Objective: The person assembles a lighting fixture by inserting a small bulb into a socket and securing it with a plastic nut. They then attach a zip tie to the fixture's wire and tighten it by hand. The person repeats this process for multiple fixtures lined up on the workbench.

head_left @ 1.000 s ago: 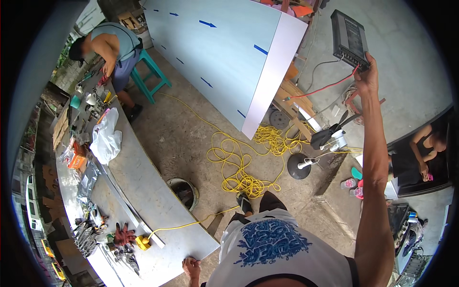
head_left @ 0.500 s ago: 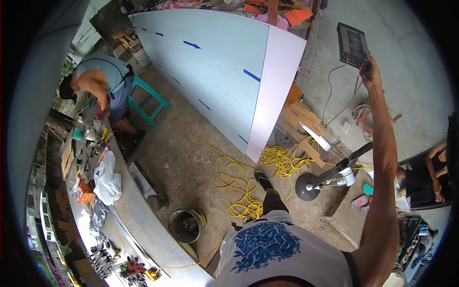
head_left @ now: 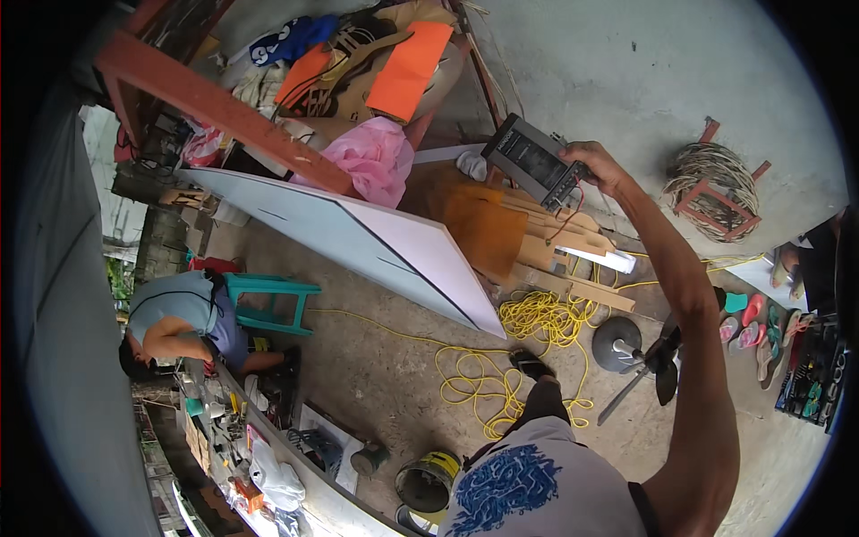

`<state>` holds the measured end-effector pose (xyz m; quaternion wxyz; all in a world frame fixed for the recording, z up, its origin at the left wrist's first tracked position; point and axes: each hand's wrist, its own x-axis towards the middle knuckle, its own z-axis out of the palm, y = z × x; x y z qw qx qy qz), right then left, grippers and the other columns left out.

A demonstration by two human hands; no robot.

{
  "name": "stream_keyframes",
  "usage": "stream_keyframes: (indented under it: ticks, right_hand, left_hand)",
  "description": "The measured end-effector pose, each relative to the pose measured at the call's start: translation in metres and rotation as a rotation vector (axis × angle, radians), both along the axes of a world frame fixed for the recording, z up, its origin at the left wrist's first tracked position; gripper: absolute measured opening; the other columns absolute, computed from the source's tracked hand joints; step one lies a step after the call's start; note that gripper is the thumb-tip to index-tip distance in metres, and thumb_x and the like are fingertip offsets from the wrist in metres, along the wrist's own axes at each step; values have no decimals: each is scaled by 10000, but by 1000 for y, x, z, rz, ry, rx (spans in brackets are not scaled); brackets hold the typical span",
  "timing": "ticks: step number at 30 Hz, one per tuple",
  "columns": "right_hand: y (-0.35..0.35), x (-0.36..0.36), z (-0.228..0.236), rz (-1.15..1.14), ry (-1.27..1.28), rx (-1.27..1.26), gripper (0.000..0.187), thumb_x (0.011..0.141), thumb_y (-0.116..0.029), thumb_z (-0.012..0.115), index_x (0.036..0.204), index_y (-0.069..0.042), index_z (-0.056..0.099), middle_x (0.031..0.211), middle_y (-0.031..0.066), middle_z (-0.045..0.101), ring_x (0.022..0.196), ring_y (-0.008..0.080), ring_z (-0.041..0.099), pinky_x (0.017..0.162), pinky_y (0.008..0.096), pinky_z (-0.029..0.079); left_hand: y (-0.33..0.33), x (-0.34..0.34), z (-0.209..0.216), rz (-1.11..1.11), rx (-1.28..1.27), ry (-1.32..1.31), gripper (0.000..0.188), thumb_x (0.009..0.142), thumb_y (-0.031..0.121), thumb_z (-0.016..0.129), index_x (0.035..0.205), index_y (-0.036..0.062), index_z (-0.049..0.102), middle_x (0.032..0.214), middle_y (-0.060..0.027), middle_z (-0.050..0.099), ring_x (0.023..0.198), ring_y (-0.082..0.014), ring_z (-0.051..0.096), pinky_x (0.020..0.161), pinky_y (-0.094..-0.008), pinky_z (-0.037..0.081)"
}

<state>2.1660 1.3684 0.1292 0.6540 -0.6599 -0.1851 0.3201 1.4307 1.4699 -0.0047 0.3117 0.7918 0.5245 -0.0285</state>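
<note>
My right hand [head_left: 594,166] is closed on one end of a flat, dark grey electrical box [head_left: 530,159]. That end has terminals, and a red wire [head_left: 573,213] hangs from it. My arm stretches forward, holding the box up over a stack of wooden planks [head_left: 559,234] by the wall. Beyond the box stands a red-brown metal frame shelf [head_left: 215,112], loaded with cloth, orange sheets [head_left: 410,72] and a pink plastic bag [head_left: 371,161]. My left hand is out of the picture.
A large pale blue panel [head_left: 340,234] leans against the shelf. Yellow cable [head_left: 546,318] lies coiled on the floor near my foot. A fan base [head_left: 617,343] and a bucket [head_left: 427,481] stand nearby. At left, a person [head_left: 179,313] bends over a cluttered workbench. Coiled rope [head_left: 716,183] hangs on the wall.
My view has swung toward the shelf and wall. The box has moved left and lower in the picture and tilted, still in my right hand. The person at the bench stays bent over.
</note>
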Motion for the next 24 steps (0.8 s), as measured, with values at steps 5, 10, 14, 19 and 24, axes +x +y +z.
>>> stream_keyframes:
  ticks: [5,10,14,19,24]
  right_hand:
    - [35,2,-19,104,64,-57,295,828,-345,770,884,-61,715,761,-31,614,629,38,509,498,231,331]
    - [105,-13,-28,97,194,33,309,828,-350,783,951,-75,716,839,-36,651,738,35,547,606,233,388]
    - [174,-11,-56,196,204,80,310,833,-345,783,957,-71,710,821,-22,643,636,63,525,501,238,306]
    - [274,-30,-76,290,129,-177,319,843,-315,768,996,-50,677,795,2,627,629,82,542,489,266,337]
    - [335,-8,-147,196,-3,-63,611,861,-415,707,1282,9,579,1082,100,627,830,197,610,544,355,470]
  left_hand:
    - [30,41,-3,-27,-30,31,193,723,244,763,798,79,698,828,-151,726,802,-331,686,748,-470,531]
    - [43,53,-7,-3,-46,69,196,729,248,758,809,79,701,833,-153,727,803,-327,688,747,-467,533]
    - [49,59,-6,26,-55,83,198,733,251,755,817,79,704,837,-154,728,803,-324,690,747,-465,534]
    - [35,40,1,153,-64,117,202,738,254,750,828,78,708,842,-156,730,804,-321,692,747,-463,536]
    - [38,35,3,227,-71,111,206,744,258,745,839,78,711,847,-157,731,805,-317,694,746,-460,538]
